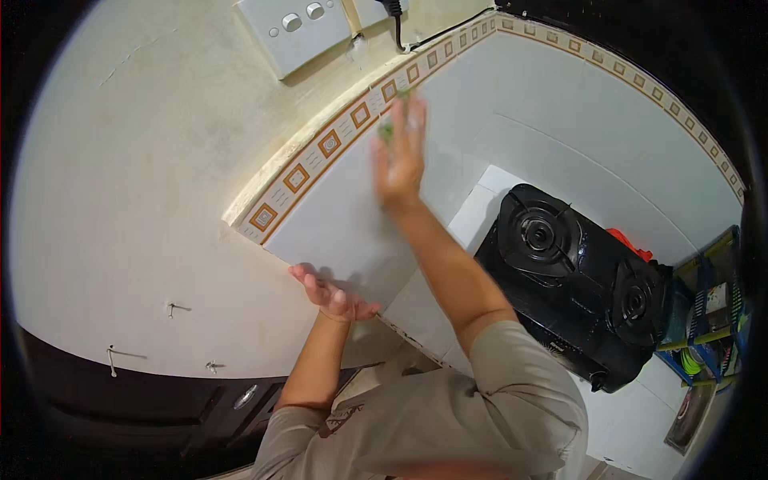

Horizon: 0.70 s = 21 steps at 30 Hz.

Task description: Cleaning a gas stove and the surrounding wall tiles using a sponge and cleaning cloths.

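Observation:
My right hand (pixel 401 159), blurred, is stretched up against the white tiled wall (pixel 354 198), just below its orange-patterned border (pixel 330 144). Bits of a green pad or cloth (pixel 386 131) show between and past the fingers; the palm hides most of it, and its exact kind cannot be told. Lower down, my left hand (pixel 337 300) is held with fingers spread near the lower left edge of the tiles. Nothing is in it, and whether it touches the wall is unclear.
A black two-burner gas stove (pixel 576 282) stands on the white tiled counter (pixel 414 300) to the right. Beyond it are a red cloth-like item (pixel 630 243) and a rack (pixel 702 324). A switch plate (pixel 294 36) and black cable (pixel 398 30) sit above; nails (pixel 112 361) protrude at left.

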Tool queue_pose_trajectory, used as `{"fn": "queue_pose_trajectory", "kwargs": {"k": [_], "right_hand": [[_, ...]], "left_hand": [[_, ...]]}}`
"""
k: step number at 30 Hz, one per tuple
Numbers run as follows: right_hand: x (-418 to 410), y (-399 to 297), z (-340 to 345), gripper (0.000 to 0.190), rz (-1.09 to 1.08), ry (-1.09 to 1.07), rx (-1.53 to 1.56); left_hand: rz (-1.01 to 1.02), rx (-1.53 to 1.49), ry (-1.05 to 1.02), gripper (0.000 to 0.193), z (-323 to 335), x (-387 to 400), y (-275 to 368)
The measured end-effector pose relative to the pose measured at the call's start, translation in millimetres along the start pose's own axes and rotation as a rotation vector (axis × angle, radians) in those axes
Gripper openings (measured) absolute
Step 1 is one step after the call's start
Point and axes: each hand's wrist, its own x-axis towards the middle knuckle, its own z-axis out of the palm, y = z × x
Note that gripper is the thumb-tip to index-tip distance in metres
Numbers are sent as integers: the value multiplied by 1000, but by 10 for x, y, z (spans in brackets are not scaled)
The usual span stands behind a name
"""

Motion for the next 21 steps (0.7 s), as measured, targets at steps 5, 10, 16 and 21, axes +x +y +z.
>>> {"fn": "queue_pose_trajectory", "kwargs": {"k": [5,10,16,21], "right_hand": [[-625,-768,15,43,-484,-252,169],[-198,336,-109,52,-332,-114,66],[-209,951,-208,51,317,96,-144],[-1181,33,-159,40,-312,-194,98]], "left_hand": [[-38,-5,62,79,-13,-325,-83],[0,8,0,80,61,-145,-17],[13,130,-151,78,-9,5,59],[18,235,-240,73,-61,-42,37]]}}
